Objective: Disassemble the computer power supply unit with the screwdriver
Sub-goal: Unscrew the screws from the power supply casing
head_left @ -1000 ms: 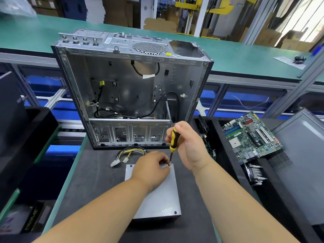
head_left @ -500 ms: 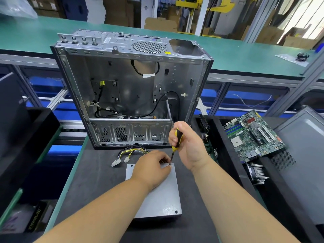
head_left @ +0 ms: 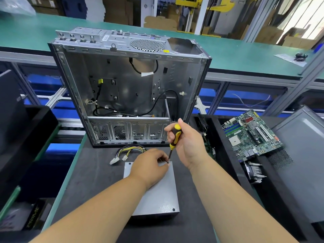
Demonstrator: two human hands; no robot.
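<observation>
Right hand (head_left: pixel 188 144) gripped screwdriver (head_left: pixel 173 137), tip at far-right cover screw of power supply unit (head_left: pixel 157 195). Left hand (head_left: pixel 149 166) pinched near tip. Risk: tilted driver cams out, strips head.

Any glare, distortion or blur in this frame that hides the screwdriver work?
Head view: wide-angle bending curves the green bench edges; windows at upper right are blown out; lighting is even, shadows soft. The screwdriver, right hand, left hand and power supply unit are sharp.

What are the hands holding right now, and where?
Right hand grips the screwdriver by its handle; left hand rests on the power supply unit.
</observation>
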